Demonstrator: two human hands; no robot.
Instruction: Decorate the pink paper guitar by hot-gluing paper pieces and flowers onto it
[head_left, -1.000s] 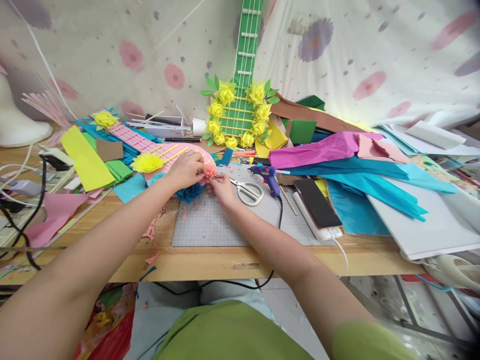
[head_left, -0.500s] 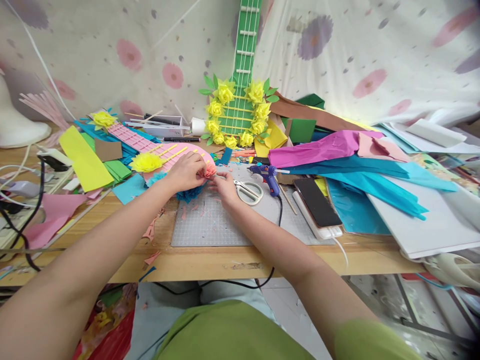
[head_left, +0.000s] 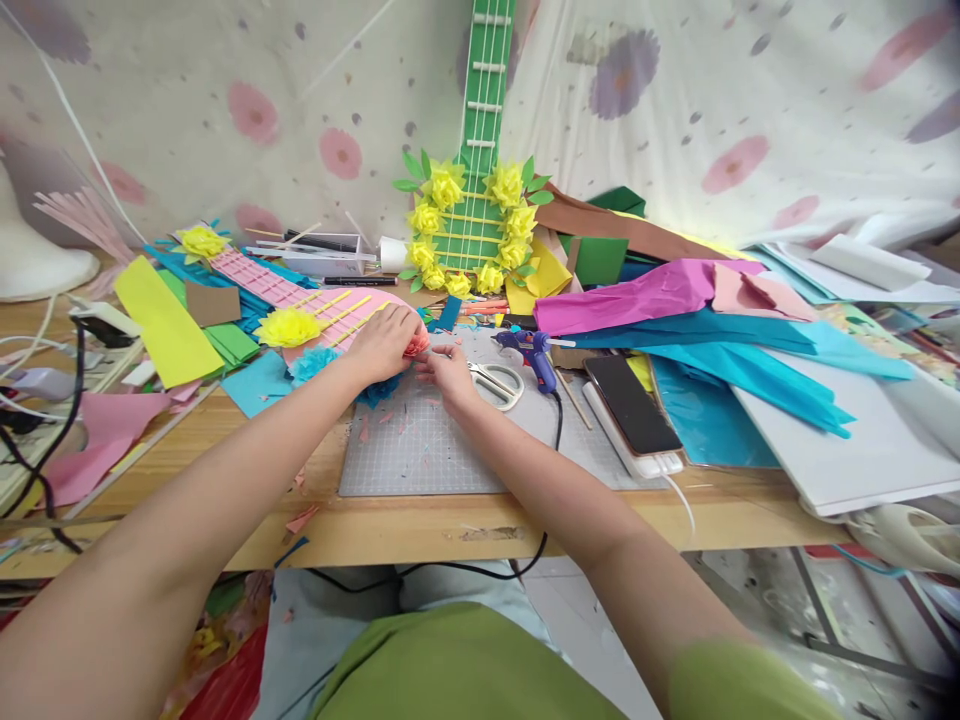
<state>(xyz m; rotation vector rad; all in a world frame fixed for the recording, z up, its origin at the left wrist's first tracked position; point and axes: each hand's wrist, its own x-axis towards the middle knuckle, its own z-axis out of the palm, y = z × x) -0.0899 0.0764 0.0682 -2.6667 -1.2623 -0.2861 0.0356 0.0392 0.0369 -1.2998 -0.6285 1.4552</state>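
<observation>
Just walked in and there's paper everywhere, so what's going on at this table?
A person at the wooden table has both hands on a small pink paper flower. The left hand pinches it at the end of a pink paper guitar; the right hand touches it over the grey cutting mat. Scissors and a blue glue gun lie beside them, untouched.

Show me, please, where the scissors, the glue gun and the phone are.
scissors (head_left: pixel 484 374), head view, where the blades meet the white handles.
glue gun (head_left: pixel 541 362), head view, on its blue grip.
phone (head_left: pixel 631 405), head view, middle of the dark screen.
</observation>
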